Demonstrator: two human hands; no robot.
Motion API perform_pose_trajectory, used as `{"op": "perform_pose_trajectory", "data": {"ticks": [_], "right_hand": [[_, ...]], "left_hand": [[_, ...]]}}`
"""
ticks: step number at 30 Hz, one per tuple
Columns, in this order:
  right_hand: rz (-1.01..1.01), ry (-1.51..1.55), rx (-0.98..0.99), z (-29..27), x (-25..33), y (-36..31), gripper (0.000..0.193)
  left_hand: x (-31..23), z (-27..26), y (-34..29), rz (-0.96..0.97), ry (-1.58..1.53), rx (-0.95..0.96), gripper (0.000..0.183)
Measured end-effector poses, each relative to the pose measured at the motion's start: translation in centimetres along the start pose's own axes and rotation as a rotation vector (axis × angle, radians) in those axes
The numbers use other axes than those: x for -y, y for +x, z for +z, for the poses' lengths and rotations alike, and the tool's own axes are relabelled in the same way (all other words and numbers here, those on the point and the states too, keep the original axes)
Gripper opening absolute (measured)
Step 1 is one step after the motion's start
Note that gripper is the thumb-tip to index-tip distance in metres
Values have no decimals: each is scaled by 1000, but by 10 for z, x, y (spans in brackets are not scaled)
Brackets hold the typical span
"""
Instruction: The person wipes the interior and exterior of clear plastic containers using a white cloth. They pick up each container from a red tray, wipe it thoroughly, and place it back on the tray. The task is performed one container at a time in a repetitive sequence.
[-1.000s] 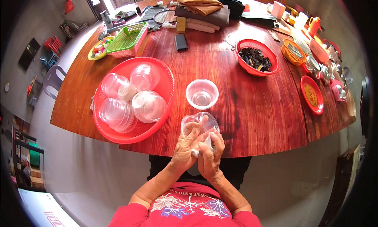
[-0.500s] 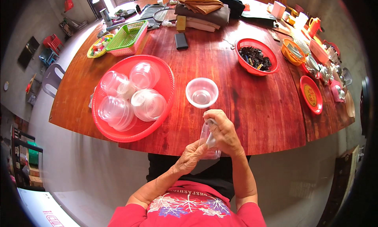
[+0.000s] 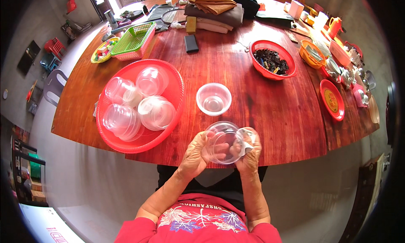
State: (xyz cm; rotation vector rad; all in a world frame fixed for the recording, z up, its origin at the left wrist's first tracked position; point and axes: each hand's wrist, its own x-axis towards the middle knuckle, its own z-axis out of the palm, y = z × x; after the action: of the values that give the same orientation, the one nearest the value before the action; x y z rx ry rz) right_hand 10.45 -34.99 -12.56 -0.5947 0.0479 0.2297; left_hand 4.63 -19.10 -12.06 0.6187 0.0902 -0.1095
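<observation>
A clear plastic bowl (image 3: 225, 148) is held up over the table's near edge, its round rim facing up toward me. My left hand (image 3: 195, 154) grips it by the left side, and its fingers show through the clear plastic. On the other side my right hand (image 3: 249, 158) holds a crumpled white cloth (image 3: 248, 147) against the rim. Just beyond my hands, another clear bowl (image 3: 214, 99) stands upright on the table. Left of it, a big red plastic basin (image 3: 172, 76) holds several stacks of similar clear bowls (image 3: 157, 112).
The reddish wooden table (image 3: 270, 116) curves round. A red basket (image 3: 290, 53) of small dark pieces stands to the right, near a red plate (image 3: 331, 99). Farther back are a green-and-pink basket (image 3: 134, 44), a dark box (image 3: 191, 44) and folded cloths (image 3: 215, 15).
The bowl in my hands has turned from its side to rim up and moved slightly away from me. My right hand has shifted from above it to its right side with the cloth.
</observation>
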Motion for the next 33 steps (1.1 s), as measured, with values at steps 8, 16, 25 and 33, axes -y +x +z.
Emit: {"op": "perform_pose_trajectory", "data": {"ticks": [8,16,25,33], "right_hand": [[-955,-1250,109,29,7,-6,34],[-896,-1250,465,35,-4,-28,37],[-556,-997,270,27,27,-33,37],[-629,-1878,710,38,20,-15,43]], "left_hand": [[-5,47,-7,20,285,-112,87],[-1,16,1,17,-149,-256,63],[-16,-2,-4,-116,-72,-58,70],[-6,8,-3,-111,-12,-65,71]]}}
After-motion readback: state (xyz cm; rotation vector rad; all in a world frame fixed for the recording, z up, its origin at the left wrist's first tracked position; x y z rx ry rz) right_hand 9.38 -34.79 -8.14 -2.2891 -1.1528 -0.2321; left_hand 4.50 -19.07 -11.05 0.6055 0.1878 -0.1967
